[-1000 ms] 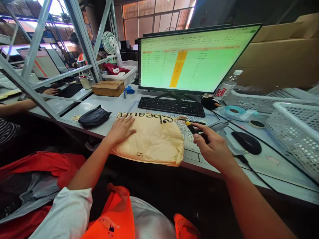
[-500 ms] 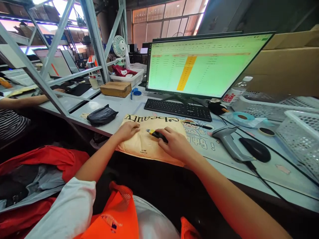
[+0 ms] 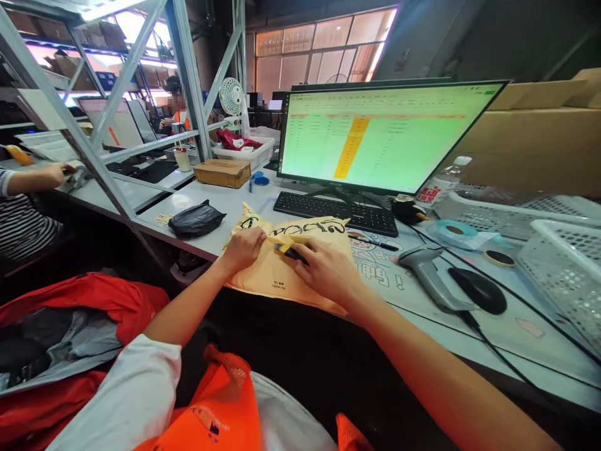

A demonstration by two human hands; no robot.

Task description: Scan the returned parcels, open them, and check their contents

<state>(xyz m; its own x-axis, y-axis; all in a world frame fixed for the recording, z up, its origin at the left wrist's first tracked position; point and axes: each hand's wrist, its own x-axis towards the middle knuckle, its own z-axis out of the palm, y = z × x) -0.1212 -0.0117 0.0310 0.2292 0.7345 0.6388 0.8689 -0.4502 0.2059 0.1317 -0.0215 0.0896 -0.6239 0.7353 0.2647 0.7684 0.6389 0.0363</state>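
A pale yellow padded mailer (image 3: 267, 269) with dark lettering lies at the desk's front edge. My left hand (image 3: 243, 252) is closed on its upper left part, pinching the material so that it bunches up. In my right hand (image 3: 322, 266) is a black and yellow utility knife (image 3: 292, 252). Its tip points left and meets the raised fold of the mailer, close to my left fingers. Whether the blade has gone through the material I cannot make out. A black plastic-wrapped package (image 3: 197, 219) rests to the left of the mailer.
Behind the mailer are a keyboard (image 3: 335, 212) and a monitor (image 3: 389, 138). A pen (image 3: 373, 242), a barcode scanner (image 3: 434, 279) and a mouse (image 3: 477, 290) lie to the right, with white baskets (image 3: 563, 266) beyond. A cardboard box (image 3: 223, 173) stands back left. Another person's hand (image 3: 56, 174) is at far left.
My left hand has gone from resting on the mailer to pinching it up, and the mailer's top has crumpled. The knife tip now meets the fold. The other person's arm has risen.
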